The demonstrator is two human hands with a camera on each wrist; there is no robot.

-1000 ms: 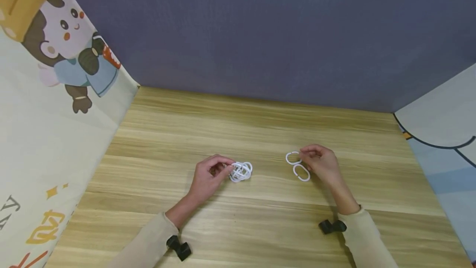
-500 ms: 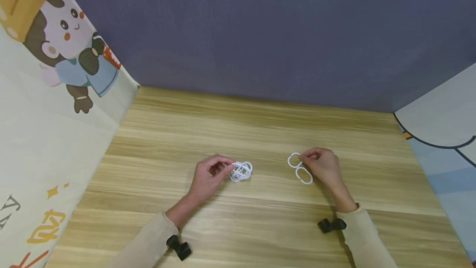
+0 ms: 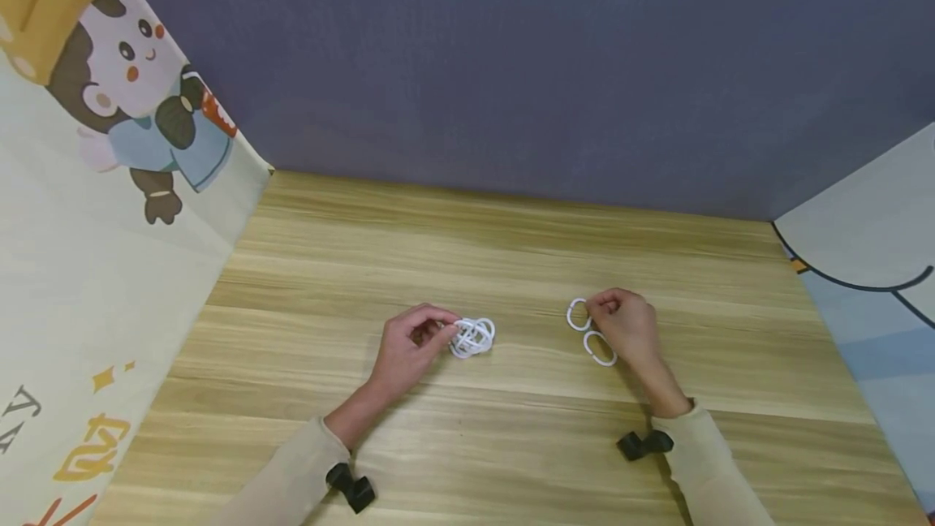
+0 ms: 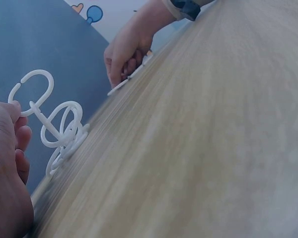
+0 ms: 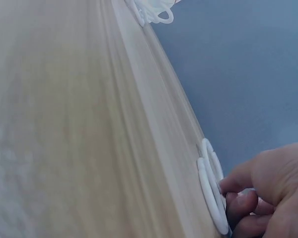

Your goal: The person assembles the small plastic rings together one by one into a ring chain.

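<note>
My left hand (image 3: 411,347) pinches one oval white plastic ring (image 4: 52,85) between thumb and fingertips. The ring has a small gap in its loop. It is hooked to a tangled bunch of similar white rings (image 3: 473,339) that sits low at the tabletop. To the right, my right hand (image 3: 624,327) pinches the near side of a white plastic ring (image 3: 569,315). A second ring (image 3: 588,349) lies close against the first, a little nearer to me. Seen from the right wrist, both rings (image 5: 209,196) lie nearly flat on the table beside the curled fingertips.
The wood-grain tabletop (image 3: 467,445) runs back to a dark blue wall panel (image 3: 511,63). A panel with a cartoon print (image 3: 197,266) bounds the left side, and another printed panel (image 3: 876,299) the right. Each sleeve carries a black clip (image 3: 352,487).
My right hand has shifted and turned slightly, with the forearm swinging a little left. The two rings by it have slid slightly right and toward me. My left hand stays in place.
</note>
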